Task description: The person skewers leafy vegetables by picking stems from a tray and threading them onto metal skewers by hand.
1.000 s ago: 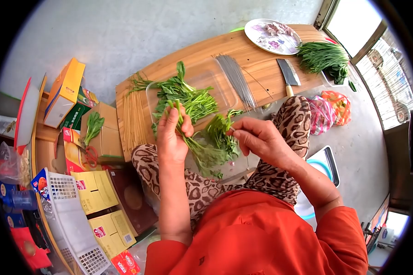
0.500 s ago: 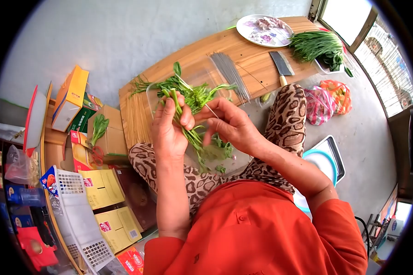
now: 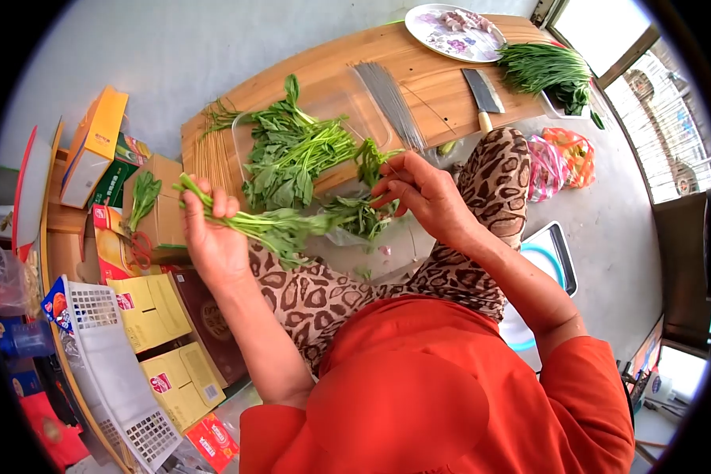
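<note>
My left hand (image 3: 217, 237) is closed round the stems of a bunch of leafy greens (image 3: 268, 229), whose leaves point right over my lap. The fingers of my right hand (image 3: 423, 193) pinch a thin skewer (image 3: 393, 158), mostly hidden, with a small clump of greens (image 3: 369, 162) at its end. A clear plastic tub (image 3: 363, 103) on the wooden board holds a heap of leafy greens (image 3: 300, 150). More greens (image 3: 359, 217) lie in a plastic bag below the tub, between my knees.
On the wooden board (image 3: 316, 63) lie metal skewers (image 3: 391, 107), bamboo sticks (image 3: 209, 162) and a cleaver (image 3: 483, 93). A plate of meat (image 3: 454, 49) and a bundle of chives (image 3: 541, 71) are at its far end. Boxes (image 3: 154, 316) stand at left, plastic bags (image 3: 557, 166) at right.
My left hand has moved left and down with its bunch, away from the right hand. The right hand has shifted slightly right and up, and the heap in the tub now shows.
</note>
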`<state>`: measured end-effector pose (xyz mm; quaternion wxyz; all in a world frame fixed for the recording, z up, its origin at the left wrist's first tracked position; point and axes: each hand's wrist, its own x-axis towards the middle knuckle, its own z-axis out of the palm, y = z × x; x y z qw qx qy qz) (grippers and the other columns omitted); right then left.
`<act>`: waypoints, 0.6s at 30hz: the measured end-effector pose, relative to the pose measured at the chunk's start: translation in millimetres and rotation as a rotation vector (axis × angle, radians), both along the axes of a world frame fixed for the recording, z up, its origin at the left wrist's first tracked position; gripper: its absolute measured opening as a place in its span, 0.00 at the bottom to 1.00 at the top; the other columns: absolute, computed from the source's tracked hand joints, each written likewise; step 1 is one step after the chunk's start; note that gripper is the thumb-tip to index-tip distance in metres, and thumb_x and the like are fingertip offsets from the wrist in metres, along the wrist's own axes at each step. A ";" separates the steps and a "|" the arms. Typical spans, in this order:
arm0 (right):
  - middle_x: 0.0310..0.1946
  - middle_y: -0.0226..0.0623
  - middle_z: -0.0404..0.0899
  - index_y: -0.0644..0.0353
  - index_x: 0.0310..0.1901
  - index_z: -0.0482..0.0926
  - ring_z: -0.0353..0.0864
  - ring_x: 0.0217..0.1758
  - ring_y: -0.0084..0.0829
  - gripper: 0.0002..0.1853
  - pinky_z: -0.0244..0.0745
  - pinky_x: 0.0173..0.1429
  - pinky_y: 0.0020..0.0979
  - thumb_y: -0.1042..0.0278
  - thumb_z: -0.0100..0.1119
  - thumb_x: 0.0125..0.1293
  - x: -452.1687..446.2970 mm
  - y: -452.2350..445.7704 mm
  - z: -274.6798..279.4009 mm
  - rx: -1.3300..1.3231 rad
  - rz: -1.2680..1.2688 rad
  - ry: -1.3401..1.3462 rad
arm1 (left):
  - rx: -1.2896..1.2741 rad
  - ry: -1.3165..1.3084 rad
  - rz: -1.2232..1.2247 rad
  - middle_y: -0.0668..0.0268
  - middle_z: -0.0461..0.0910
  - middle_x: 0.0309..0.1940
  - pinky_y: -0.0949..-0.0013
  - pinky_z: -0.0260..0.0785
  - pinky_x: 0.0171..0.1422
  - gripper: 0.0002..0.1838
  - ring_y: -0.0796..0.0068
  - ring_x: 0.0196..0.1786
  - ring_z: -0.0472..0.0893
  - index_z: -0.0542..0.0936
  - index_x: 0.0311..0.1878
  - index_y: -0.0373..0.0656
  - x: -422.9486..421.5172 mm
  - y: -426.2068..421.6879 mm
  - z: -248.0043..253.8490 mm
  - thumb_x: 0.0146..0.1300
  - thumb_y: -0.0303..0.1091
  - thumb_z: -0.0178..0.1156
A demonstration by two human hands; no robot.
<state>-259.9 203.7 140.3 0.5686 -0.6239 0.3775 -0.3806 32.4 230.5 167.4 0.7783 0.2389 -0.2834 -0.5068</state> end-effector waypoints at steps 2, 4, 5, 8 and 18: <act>0.39 0.40 0.81 0.63 0.50 0.67 0.85 0.39 0.29 0.09 0.75 0.33 0.25 0.78 0.46 0.69 3.5 -3.7 -7.9 -0.070 -0.018 0.059 | 0.044 -0.076 0.121 0.70 0.72 0.37 0.76 0.60 0.34 0.12 0.80 0.30 0.67 0.75 0.50 0.41 16.3 6.8 -5.7 0.69 0.37 0.56; 0.41 0.42 0.82 0.64 0.49 0.67 0.86 0.38 0.30 0.09 0.75 0.34 0.27 0.78 0.46 0.69 7.3 -7.7 -8.6 -0.084 -0.011 0.112 | 0.072 -0.075 0.151 0.70 0.72 0.37 0.76 0.60 0.34 0.12 0.80 0.30 0.67 0.75 0.50 0.41 22.1 11.0 -9.4 0.69 0.37 0.55; 0.41 0.43 0.82 0.64 0.49 0.67 0.86 0.38 0.31 0.09 0.76 0.34 0.28 0.78 0.46 0.69 9.9 -9.7 -11.8 -0.126 -0.023 0.115 | 0.093 -0.080 0.178 0.70 0.73 0.37 0.76 0.60 0.34 0.12 0.80 0.31 0.67 0.75 0.51 0.40 24.6 12.9 -10.9 0.69 0.36 0.55; 0.43 0.44 0.82 0.65 0.49 0.66 0.86 0.37 0.33 0.08 0.77 0.36 0.30 0.76 0.46 0.70 15.0 -14.0 -16.9 -0.163 -0.035 0.170 | 0.123 -0.096 0.161 0.69 0.73 0.38 0.75 0.60 0.34 0.13 0.80 0.31 0.68 0.75 0.51 0.39 15.1 13.6 -18.7 0.69 0.36 0.55; 0.42 0.42 0.83 0.65 0.49 0.67 0.84 0.33 0.29 0.08 0.75 0.31 0.27 0.75 0.46 0.70 18.4 -23.5 -17.2 -0.274 -0.076 0.237 | 0.188 -0.093 0.043 0.68 0.76 0.36 0.74 0.60 0.32 0.11 0.79 0.30 0.69 0.77 0.49 0.39 -11.7 5.9 -36.0 0.70 0.35 0.54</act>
